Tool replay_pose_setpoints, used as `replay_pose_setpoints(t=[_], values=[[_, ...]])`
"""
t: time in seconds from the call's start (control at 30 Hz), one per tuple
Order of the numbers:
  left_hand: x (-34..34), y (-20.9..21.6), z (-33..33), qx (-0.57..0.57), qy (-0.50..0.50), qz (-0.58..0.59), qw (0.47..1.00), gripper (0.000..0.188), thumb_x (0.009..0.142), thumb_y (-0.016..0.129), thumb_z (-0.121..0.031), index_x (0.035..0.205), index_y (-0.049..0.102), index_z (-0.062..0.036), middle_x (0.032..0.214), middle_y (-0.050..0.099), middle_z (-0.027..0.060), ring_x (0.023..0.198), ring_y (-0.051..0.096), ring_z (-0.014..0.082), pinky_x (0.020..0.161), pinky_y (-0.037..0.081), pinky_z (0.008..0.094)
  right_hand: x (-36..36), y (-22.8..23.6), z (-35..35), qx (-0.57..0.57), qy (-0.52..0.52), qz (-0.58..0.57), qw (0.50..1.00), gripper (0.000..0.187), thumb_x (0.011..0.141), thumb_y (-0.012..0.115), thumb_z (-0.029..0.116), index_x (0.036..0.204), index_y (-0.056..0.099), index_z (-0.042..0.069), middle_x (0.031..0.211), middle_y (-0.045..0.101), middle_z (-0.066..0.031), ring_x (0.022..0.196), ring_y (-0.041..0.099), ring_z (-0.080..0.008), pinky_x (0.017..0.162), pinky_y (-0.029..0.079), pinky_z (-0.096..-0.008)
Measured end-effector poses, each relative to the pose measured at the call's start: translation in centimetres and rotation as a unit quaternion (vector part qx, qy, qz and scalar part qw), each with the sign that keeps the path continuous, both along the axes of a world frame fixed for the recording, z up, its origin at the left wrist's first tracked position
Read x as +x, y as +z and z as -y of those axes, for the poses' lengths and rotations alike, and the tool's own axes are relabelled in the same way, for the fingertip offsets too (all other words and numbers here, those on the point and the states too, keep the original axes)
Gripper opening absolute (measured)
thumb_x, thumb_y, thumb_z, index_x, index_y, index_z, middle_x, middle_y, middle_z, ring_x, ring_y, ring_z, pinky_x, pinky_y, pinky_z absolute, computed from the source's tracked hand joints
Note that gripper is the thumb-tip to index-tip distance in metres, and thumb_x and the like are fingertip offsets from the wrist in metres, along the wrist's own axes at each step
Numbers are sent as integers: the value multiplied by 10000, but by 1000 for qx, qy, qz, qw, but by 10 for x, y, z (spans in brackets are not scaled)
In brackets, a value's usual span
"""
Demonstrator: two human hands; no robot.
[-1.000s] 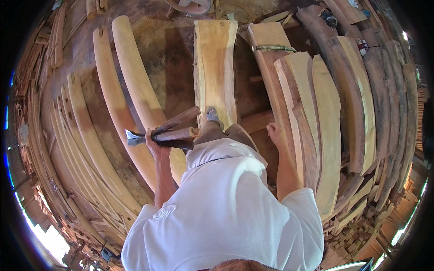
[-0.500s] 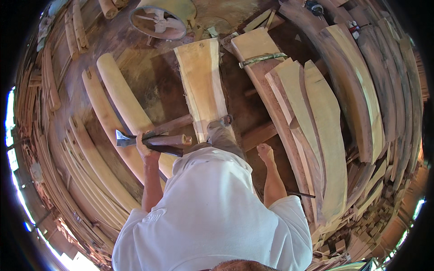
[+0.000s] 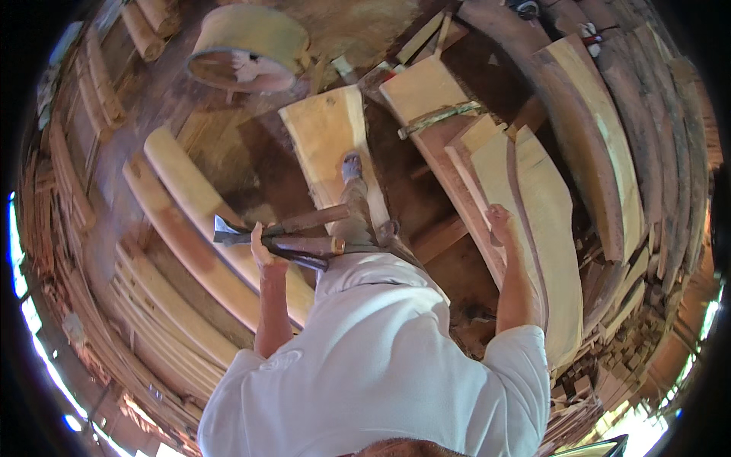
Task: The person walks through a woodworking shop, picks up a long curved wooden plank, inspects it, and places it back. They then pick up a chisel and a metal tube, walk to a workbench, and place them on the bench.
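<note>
My left hand is closed round a bundle of hand tools. A bright flared metal blade juts out to the left of it, and two brown wooden handles with dark metal parts reach toward my legs. I cannot make out exactly what kind of tools they are. Over the stacked pale boards on the right, my right hand hangs with loosely bent fingers, and nothing shows in it. Whether it touches the boards I cannot tell. One of my feet is on a wide pale plank ahead.
Long curved timbers lie at the left, with thinner strips beside them. A round drum-like fan stands at the far left. A strap-like strip crosses a board at right. Small wood blocks are heaped at lower right.
I have stepped forward, one foot now farther along the plank. My right hand has swung forward and right over the boards. My left hand still holds the tools, slightly farther right.
</note>
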State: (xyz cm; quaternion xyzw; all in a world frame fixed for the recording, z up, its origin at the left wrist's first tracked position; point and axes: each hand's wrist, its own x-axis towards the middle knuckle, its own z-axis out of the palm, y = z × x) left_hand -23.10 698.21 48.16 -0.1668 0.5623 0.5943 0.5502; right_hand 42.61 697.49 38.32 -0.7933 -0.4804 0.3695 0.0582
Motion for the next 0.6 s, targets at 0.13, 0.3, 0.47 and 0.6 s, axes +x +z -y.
replay_pose_setpoints(t=[0.13,0.3,0.47,0.6], values=[[15,7,-93,13,-11,17,1000,363,916,690,-388,941,641,-30,892,670,112,845,666,282,788,574,452,24,101,-27,32,7,95,995,323,936,656,250,1148,677,7,964,727,-177,846,703,-245,748,561,-389],[17,15,-180,35,-28,59,997,296,904,720,-347,901,662,-57,845,692,94,803,680,256,777,574,422,63,40,-13,76,-20,36,996,312,902,699,218,1154,701,33,929,740,-177,865,723,-258,740,556,-408],[26,31,-273,44,-84,22,995,292,937,685,-349,897,675,-60,826,700,91,755,688,253,730,585,421,-87,-3,-27,-14,-68,-92,993,246,929,641,233,1074,713,48,890,733,-151,844,712,-267,732,554,-401],[51,47,-330,76,-126,28,989,271,967,652,-343,892,670,-83,816,701,72,715,687,232,688,587,401,-127,-60,-66,-107,-465,-455,752,271,933,611,254,1097,720,67,960,735,-167,902,708,-309,781,551,-396]])
